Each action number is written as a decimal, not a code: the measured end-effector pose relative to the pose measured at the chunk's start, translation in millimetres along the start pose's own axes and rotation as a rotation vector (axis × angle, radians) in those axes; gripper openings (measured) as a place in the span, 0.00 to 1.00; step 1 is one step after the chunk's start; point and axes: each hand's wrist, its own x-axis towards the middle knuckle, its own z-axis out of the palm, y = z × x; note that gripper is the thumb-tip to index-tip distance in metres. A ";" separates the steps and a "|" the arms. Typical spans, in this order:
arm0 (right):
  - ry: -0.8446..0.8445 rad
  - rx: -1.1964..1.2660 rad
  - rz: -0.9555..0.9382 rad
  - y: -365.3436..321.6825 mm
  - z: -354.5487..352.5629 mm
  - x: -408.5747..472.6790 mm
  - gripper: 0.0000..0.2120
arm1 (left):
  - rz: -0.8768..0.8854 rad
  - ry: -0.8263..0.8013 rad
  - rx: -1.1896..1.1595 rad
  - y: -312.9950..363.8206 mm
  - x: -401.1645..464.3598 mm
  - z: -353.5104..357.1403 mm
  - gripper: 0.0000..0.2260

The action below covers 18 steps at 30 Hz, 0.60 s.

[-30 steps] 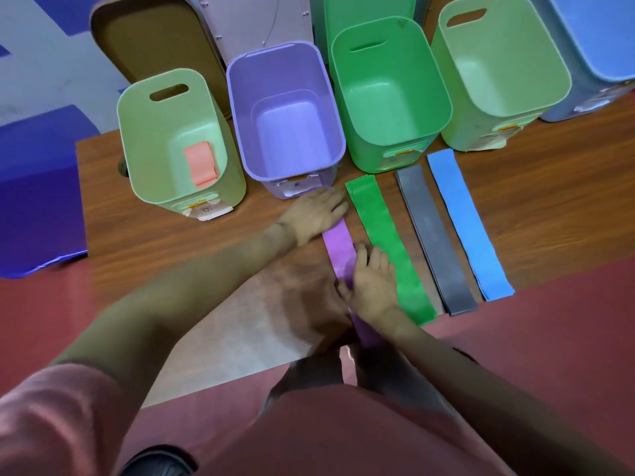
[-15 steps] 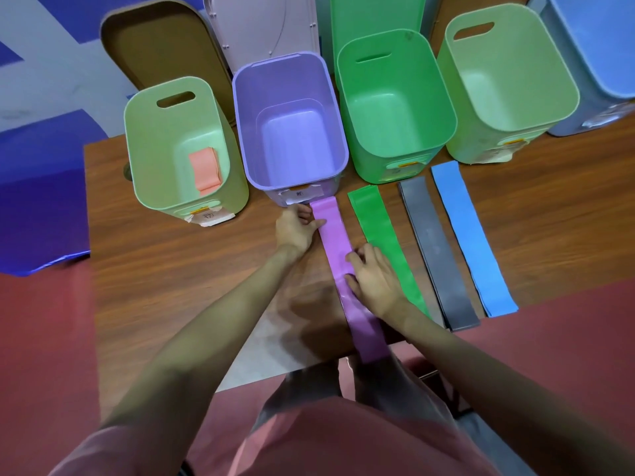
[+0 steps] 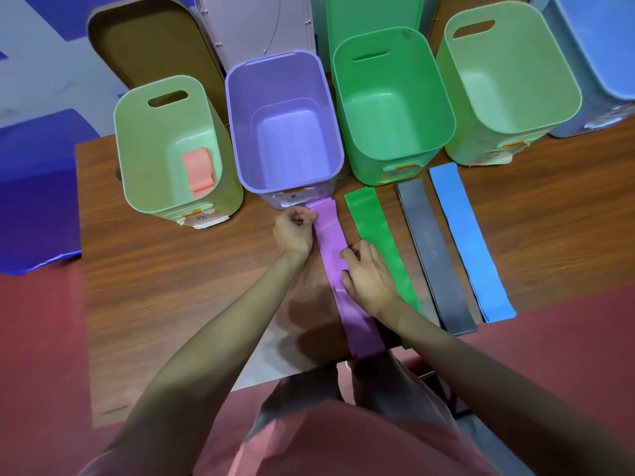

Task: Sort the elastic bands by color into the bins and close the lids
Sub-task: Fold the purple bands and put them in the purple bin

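A purple elastic band (image 3: 331,242) lies flat along the wooden table (image 3: 165,269), its near end hanging over the front edge. My left hand (image 3: 293,231) pinches its far left corner, right in front of the purple bin (image 3: 237,132). My right hand (image 3: 369,274) rests on the band's middle with fingers spread. Beside it lie a green band (image 3: 376,228), a dark grey band (image 3: 434,255) and a blue band (image 3: 464,235). A pink band (image 3: 198,170) sits inside the pale green bin (image 3: 137,173) at the left.
A green bin (image 3: 443,108), a second pale green bin (image 3: 567,80) and a blue bin (image 3: 598,49) stand open in a row at the back. Lids lean upright behind them: brown (image 3: 147,46), pale lilac (image 3: 254,25) and green (image 3: 371,15).
My left hand has slid from lying flat over the purple band's far end to its left corner and curled its fingers onto it. The right hand stays on the band's middle.
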 end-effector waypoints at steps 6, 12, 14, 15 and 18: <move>-0.064 -0.001 -0.013 0.8 -2.6 4.6 0.17 | -0.052 0.037 0.077 -0.9 6.4 -0.9 0.06; -0.136 0.057 0.026 2.1 -3.0 6.0 0.17 | -0.091 0.060 0.126 -5.1 7.6 9.1 0.10; -0.139 0.066 0.036 1.7 -3.8 7.1 0.17 | -0.105 0.074 0.124 -0.9 5.9 12.5 0.09; -0.136 0.063 0.037 1.9 -4.5 7.7 0.17 | -0.114 0.088 0.117 1.2 4.7 14.1 0.09; -0.131 0.041 0.035 3.3 -6.6 8.4 0.17 | -0.131 0.126 0.107 2.8 1.9 19.5 0.10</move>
